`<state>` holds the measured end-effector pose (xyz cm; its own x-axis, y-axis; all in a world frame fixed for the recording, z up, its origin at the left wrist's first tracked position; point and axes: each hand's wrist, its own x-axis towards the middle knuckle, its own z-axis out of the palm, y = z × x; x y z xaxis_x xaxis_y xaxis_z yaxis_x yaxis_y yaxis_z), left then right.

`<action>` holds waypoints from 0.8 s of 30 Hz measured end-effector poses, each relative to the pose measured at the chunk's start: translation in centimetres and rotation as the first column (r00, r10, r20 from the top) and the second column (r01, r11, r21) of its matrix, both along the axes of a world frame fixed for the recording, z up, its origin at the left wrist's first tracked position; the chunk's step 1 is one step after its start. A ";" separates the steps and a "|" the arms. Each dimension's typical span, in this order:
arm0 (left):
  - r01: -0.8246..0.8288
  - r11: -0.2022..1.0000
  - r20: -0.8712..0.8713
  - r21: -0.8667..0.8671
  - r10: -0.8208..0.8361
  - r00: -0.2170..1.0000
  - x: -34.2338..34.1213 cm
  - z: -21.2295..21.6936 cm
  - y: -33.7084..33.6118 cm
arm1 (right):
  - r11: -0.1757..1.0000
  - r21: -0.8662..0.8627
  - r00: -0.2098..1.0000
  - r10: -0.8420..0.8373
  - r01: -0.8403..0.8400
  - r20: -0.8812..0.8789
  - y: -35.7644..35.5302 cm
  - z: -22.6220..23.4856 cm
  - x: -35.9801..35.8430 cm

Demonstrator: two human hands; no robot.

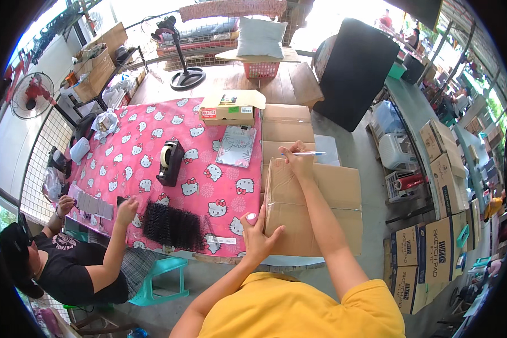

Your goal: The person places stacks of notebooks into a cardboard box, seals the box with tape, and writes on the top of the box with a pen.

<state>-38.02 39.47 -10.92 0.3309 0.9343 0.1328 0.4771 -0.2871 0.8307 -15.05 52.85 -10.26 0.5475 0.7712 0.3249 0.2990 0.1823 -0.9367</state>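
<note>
A closed brown cardboard box (327,197), taped across its lid, sits in front of me at the table's right. Over the box's far left part, my right hand (299,163) is closed around a white and blue pen (311,153), held nearly level. Faint reddish marks show on the lid near that corner. My left hand (257,239) lies against the box's near left edge, thumb and fingers spread. A small pale pinkish round thing (251,218) shows at its fingers; I cannot make out what it is. Left of it lies a row of black bristly strands (172,225).
On the pink patterned tablecloth (135,146) are a tape dispenser (170,163), a silvery printed packet (236,146) and an opened small carton (228,110). More cardboard boxes (287,124) stand beyond mine. A co-worker (84,259) sits at left, handling grey cards (94,204). Stacked cartons (434,253) stand right.
</note>
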 end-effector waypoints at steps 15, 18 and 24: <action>-0.029 0.999 0.038 -0.034 0.030 0.999 0.3 -0.4 0.0 | 0.999 -0.029 0.999 -0.030 0.029 -0.034 0.4 -0.8 0.7; -0.032 0.997 0.071 -0.064 0.037 0.997 0.4 -0.5 -0.1 | 0.995 -0.003 0.994 -0.104 0.105 0.024 0.8 -1.5 1.0; -0.037 0.999 0.007 0.023 0.037 0.999 0.3 -0.7 0.0 | 0.971 -0.077 0.952 -0.202 0.225 0.228 0.7 -1.6 0.8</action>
<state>-37.73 39.44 -11.59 0.2950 0.9426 0.1566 0.4821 -0.2883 0.8273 -14.22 53.51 -11.85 0.6279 0.6789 0.3806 0.5184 -0.0001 -0.8551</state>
